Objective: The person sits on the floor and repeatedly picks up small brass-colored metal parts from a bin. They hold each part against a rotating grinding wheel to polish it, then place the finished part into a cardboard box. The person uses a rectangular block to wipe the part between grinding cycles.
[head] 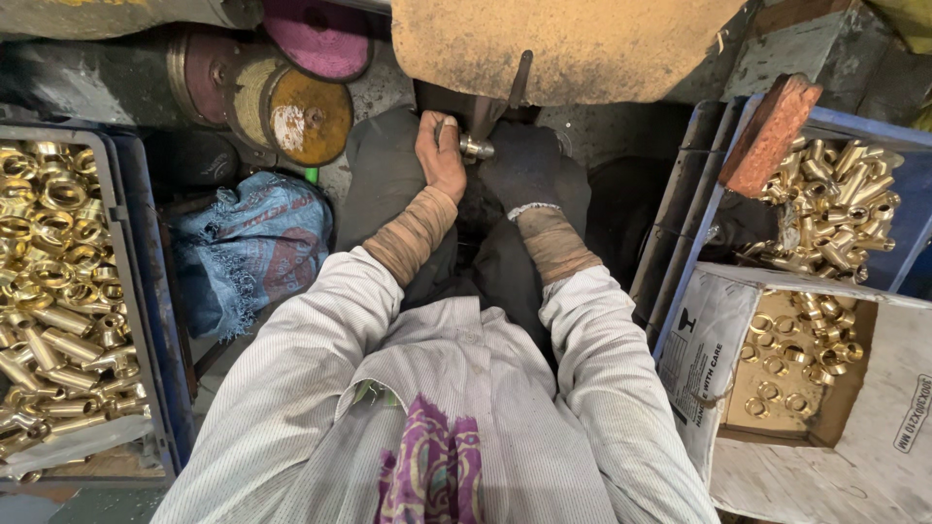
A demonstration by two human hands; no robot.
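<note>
both hands pinch one small brass fitting (475, 147) against the buffing wheel (563, 44): left hand (442, 155) bare, right hand (524, 167) gloved, fingers closed on it. left crate (136, 291) full of brass parts; right crate (874, 136) and cardboard box (874, 427) only partly filled, so plenty looks left.

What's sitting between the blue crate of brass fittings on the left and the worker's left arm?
In the head view, a crumpled blue cloth bag lies between the blue crate and the left forearm; the left hand grips a small metal fitting.

Pale striped shirt, sleeves pushed up; tan wrist wraps; dark glove on right hand (524, 165).
</note>
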